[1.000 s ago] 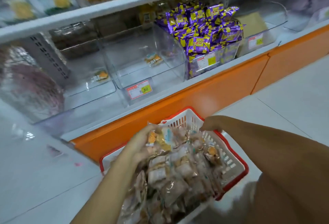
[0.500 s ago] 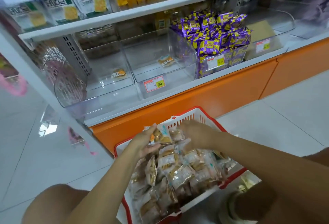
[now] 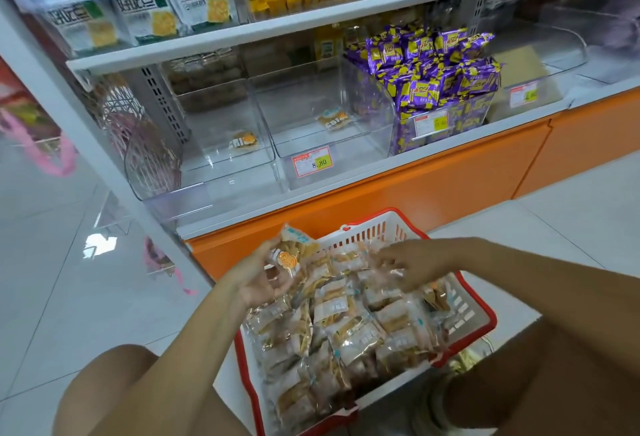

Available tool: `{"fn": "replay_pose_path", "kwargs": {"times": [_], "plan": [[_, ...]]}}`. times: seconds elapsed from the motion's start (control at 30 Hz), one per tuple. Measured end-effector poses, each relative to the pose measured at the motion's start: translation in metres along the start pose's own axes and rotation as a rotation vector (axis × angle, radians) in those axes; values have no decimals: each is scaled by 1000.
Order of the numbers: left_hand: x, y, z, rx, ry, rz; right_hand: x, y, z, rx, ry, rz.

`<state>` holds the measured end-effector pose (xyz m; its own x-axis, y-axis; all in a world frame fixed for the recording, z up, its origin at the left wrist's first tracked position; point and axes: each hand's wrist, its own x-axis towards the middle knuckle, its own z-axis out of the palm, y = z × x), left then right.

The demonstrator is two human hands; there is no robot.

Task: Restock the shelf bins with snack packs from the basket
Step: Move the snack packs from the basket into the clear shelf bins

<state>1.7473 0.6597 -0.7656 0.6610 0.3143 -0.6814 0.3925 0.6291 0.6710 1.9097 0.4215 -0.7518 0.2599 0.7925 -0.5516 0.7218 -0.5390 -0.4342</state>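
Lower centre, left hand (image 3: 258, 283) is clutching stacked packs (image 3: 294, 254) (loose hold risking a drop) while right hand (image 3: 412, 262), fingers spread, is reaching over basket (image 3: 486, 314).

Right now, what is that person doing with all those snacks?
A person is restocking a shop shelf. Their left hand holds snack packs just above the red basket, which is piled with similar packs. Their right hand reaches onto that pile. The two clear bins on the shelf ahead hold only one pack each, so nearly all the filling is not yet done.
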Motion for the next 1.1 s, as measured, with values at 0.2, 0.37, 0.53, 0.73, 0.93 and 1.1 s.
{"fn": "replay_pose_path", "kwargs": {"times": [0.2, 0.37, 0.53, 0.73, 0.93, 1.1], "plan": [[-11, 7, 22, -169, -154, 10, -26, 16, -25, 1552, -118, -176], [-27, 28, 40, -111, -234, 72, -24, -4, -36, 1777, 19, -279], [-35, 60, 40, 109, -231, 127, -17, -21, -62, 1628, 167, -218], [-36, 82, 36, 199, -171, 221, -6, -45, -82, 1450, 335, -334], [-30, 93, 37, 148, -139, 340, 24, -84, -95, 1261, 537, -343], [-32, 110, 34, 72, -168, 361, 57, -122, -99, 1095, 727, -209]]}}
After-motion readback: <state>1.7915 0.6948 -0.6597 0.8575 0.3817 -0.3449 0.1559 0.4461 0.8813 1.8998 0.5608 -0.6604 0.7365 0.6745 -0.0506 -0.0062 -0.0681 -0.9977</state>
